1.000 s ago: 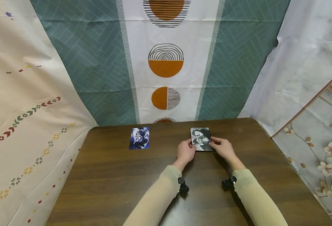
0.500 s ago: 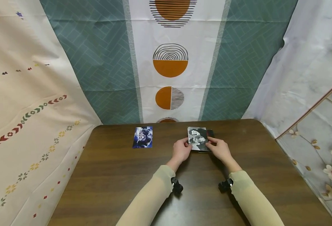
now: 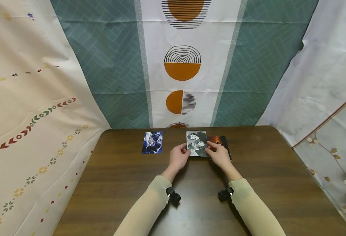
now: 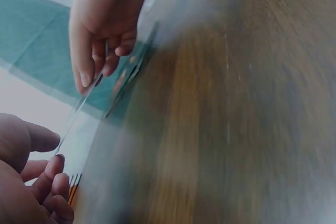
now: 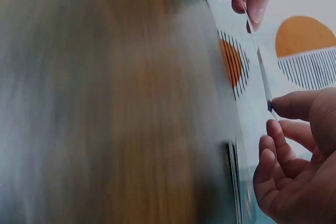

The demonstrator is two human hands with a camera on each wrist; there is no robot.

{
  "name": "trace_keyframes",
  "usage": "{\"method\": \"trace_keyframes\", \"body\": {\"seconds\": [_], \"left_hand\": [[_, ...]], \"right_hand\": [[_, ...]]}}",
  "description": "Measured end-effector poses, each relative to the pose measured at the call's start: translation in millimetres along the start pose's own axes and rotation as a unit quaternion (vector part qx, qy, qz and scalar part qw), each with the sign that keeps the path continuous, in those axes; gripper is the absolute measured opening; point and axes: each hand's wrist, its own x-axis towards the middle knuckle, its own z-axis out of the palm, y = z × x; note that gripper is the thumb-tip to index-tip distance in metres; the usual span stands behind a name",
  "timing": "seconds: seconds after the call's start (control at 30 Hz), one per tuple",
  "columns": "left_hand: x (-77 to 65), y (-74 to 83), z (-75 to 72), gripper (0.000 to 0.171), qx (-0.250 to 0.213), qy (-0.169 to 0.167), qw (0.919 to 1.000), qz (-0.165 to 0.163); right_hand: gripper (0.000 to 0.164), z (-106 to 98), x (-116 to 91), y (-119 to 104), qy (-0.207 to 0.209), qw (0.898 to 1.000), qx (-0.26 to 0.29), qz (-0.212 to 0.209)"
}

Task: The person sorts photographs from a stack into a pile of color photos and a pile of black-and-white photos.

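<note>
A black-and-white photo card [image 3: 196, 141] showing two people is held between both hands. My left hand [image 3: 178, 158] pinches its left edge between thumb and fingers, and my right hand [image 3: 220, 156] pinches the right edge. In the right wrist view the card [image 5: 263, 72] appears edge-on as a thin strip, raised off the table. Partly behind my right hand lies a dark card with an orange glow [image 3: 221, 140]. Seen from the right wrist, it tops a small stack of cards [image 5: 234, 182].
A blue-and-white photo card [image 3: 152, 143] lies flat to the left on the brown wooden table [image 3: 125, 183]. Behind the table hangs a green-and-white patterned cloth [image 3: 181, 91]. Light fabrics flank both sides. Each wrist carries a small black camera.
Both hands have lifted the black-and-white card off the stack and carried it left, uncovering the dark orange card. The head view has shifted slightly left.
</note>
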Motion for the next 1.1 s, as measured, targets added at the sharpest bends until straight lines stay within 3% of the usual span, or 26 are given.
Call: {"method": "trace_keyframes", "body": {"seconds": [0.3,0.5,0.83,1.1], "left_hand": [[-2.2,-19.0,-32.8,0.038,-0.018,0.038,0.999,-0.012],[-4.3,-24.2,-46.3,0.037,-0.018,0.053,0.9984,-0.008],[1.0,-31.4,-41.5,0.041,0.032,0.048,0.9983,0.004],[14.9,-37.9,-34.3,0.04,0.067,0.062,0.9951,-0.037]], "right_hand": [[0.048,31.8,7.0,-23.0,-0.019,0.999,0.027,-0.009],[0.05,45.8,8.9,-30.7,-0.034,0.999,0.038,-0.01],[0.054,54.6,13.1,-27.4,-0.025,0.999,0.03,-0.01],[0.059,64.2,23.3,-30.2,-0.026,0.999,0.021,0.006]]}}
